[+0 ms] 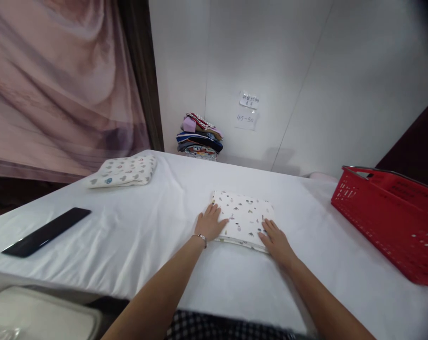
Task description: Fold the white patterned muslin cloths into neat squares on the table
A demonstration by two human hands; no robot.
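Observation:
A folded white cloth (245,218) with a small scattered print lies flat in front of me on the white-covered table (157,255). On its left edge rests my left hand (211,223), fingers stretched out, with a bracelet at the wrist. My right hand (276,240) lies on the cloth's right edge, its fingers spread as well. Neither hand grips the fabric. Further off to the left, another folded white cloth (127,171) with a grey and coloured print lies near the table's far left edge.
A red plastic basket (387,212) stands on the right side of the table. A dark flat strip (49,231) lies at the left. Behind the table is a pile of folded clothes (200,137). A pale lidded object (40,311) is at the lower left.

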